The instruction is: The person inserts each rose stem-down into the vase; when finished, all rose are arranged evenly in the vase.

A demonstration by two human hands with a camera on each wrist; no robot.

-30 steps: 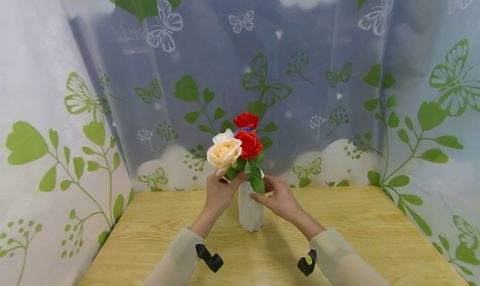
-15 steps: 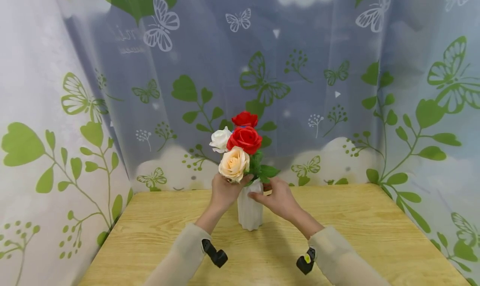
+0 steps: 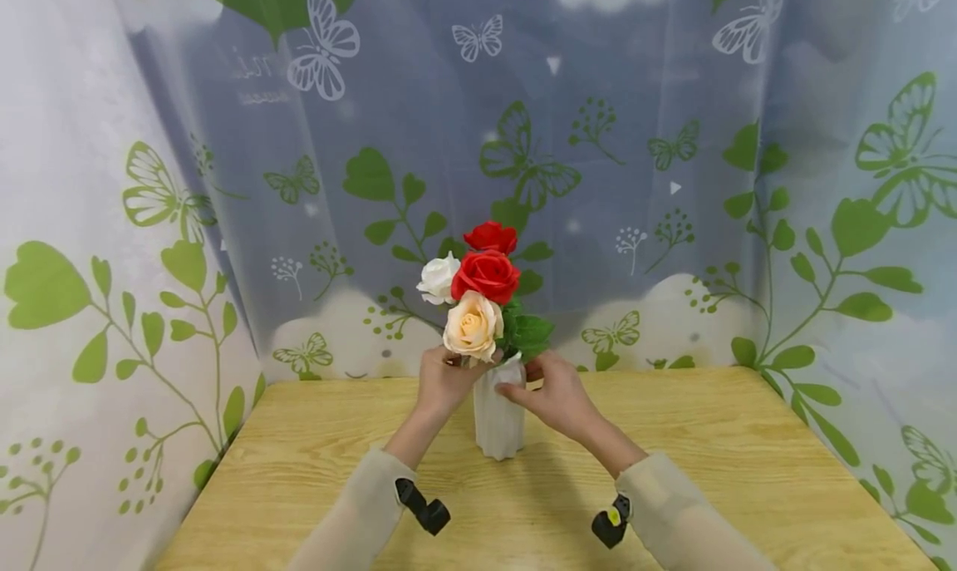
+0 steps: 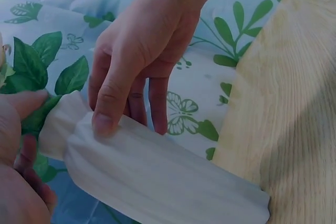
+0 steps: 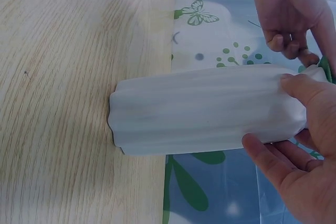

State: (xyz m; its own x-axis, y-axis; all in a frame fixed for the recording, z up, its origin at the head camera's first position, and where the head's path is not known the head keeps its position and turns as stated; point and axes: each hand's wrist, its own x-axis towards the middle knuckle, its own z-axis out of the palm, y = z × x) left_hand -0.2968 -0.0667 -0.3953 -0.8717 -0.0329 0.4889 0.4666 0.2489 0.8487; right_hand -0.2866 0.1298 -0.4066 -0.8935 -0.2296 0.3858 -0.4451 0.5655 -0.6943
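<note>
A white ridged vase (image 3: 498, 421) stands upright on the table, holding a bunch of roses. A peach rose (image 3: 473, 326) is in front, two red roses (image 3: 486, 276) sit above it, and a white rose (image 3: 439, 278) is at the left. My left hand (image 3: 447, 380) holds the stems just above the vase mouth, beneath the peach rose; in the left wrist view its thumb (image 4: 26, 103) lies against the green at the rim. The stems themselves are mostly hidden. My right hand (image 3: 557, 392) grips the vase's upper right side, thumb in front and fingers behind.
The vase rests on a light wood-grain table (image 3: 321, 438). Behind and at both sides hangs a curtain (image 3: 628, 139) printed with leaves and butterflies. Dark wrist cameras (image 3: 422, 507) sit on both cuffs.
The flowers have turned: the peach rose moved right and down, the white rose came into fuller view, and the leaves swung right. The right hand still holds the vase in place.
</note>
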